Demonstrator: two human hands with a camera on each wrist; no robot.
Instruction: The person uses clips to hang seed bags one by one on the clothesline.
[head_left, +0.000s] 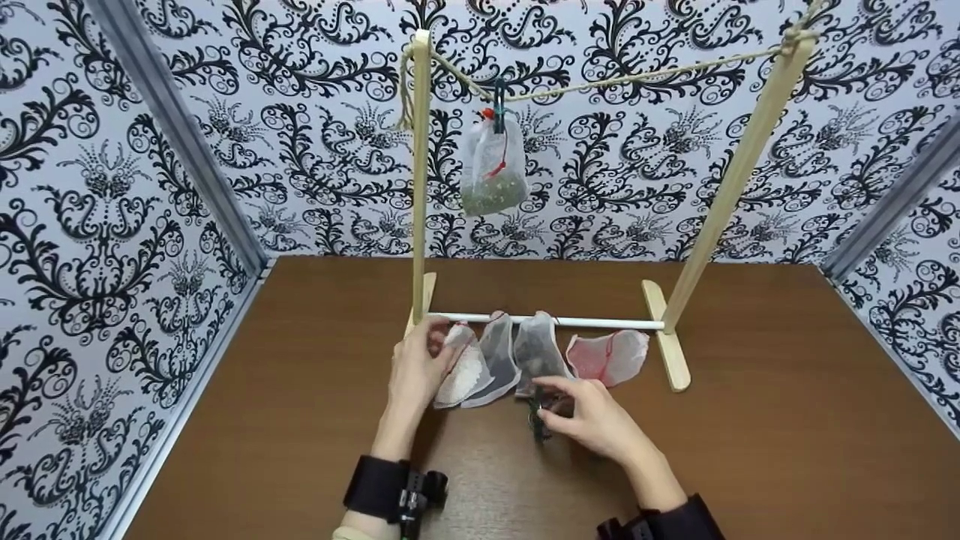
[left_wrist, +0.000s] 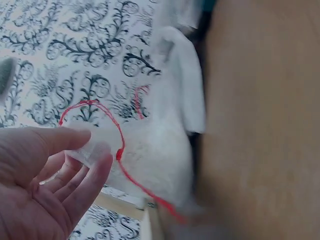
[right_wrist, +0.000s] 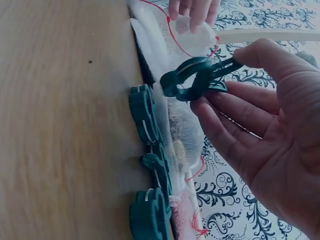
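My left hand (head_left: pixel 418 366) pinches the top of a white mesh bag (head_left: pixel 466 373) filled with white grains, at the left end of a row of bags. In the left wrist view, its red drawstring (left_wrist: pixel 119 154) loops up beside my fingertips. My right hand (head_left: pixel 596 421) pinches a dark green plastic clip (right_wrist: pixel 187 80) by its handles, above the table. More green clips (right_wrist: pixel 145 115) lie below it, close to the bags. A dark-filled bag (head_left: pixel 496 360), a brownish one (head_left: pixel 538 352) and a pink one (head_left: pixel 609 357) lie to the right of the white one.
Behind the bags stands a wooden frame (head_left: pixel 731 187) with a white crossbar (head_left: pixel 547 321) low down and a sagging rope (head_left: pixel 645 77) on top. A greenish-filled bag (head_left: pixel 495 180) hangs from the rope by a dark clip (head_left: pixel 499 109). Patterned walls surround the brown table (head_left: pixel 285 420).
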